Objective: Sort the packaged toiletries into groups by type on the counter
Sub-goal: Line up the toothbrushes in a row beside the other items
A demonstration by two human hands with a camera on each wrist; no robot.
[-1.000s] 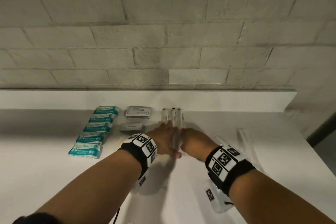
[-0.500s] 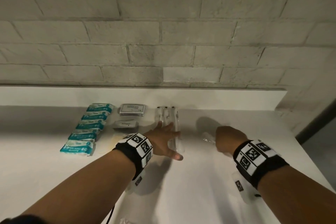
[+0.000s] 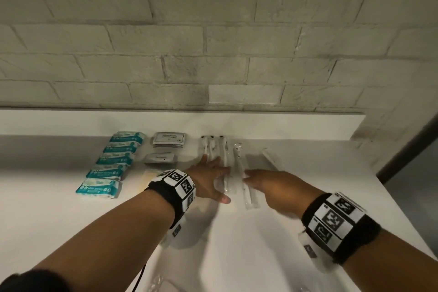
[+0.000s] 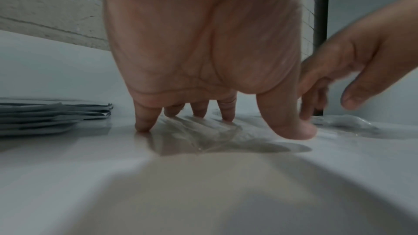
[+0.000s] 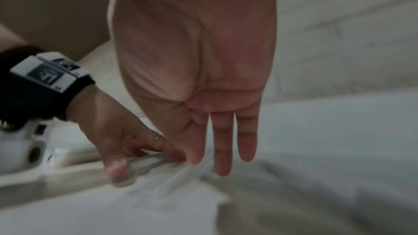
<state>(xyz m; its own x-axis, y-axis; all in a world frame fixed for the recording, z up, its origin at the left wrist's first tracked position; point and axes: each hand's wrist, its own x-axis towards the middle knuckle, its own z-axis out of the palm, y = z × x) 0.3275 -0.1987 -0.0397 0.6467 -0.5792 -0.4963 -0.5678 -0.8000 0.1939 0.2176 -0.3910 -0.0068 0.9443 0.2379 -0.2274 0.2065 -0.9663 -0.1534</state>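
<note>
Three clear-wrapped toothbrush packs [image 3: 211, 147] lie side by side at the back of the white counter [image 3: 59, 208]. My left hand [image 3: 211, 173] lies flat on their near ends, fingers straight and pressing down [image 4: 199, 110]. A fourth toothbrush pack [image 3: 238, 153] lies just right of the row, slightly slanted. My right hand [image 3: 257, 179] touches its right side with straight fingers [image 5: 224, 140]. A column of several teal wipe packs [image 3: 111, 165] and a stack of grey shampoo sachets [image 3: 168, 138] with a smaller sachet [image 3: 160, 157] sit to the left.
Another clear long pack [image 3: 270, 159] lies further right near the counter's back. A pale yellowish flat item [image 3: 150, 176] shows beside my left wrist. A brick wall [image 3: 213, 54] rises behind a low ledge. The counter ends at the right.
My right hand left the row, went right to a loose toothbrush pack, and has come back with it, so a fourth pack now lies beside the three. My left hand stayed on the row.
</note>
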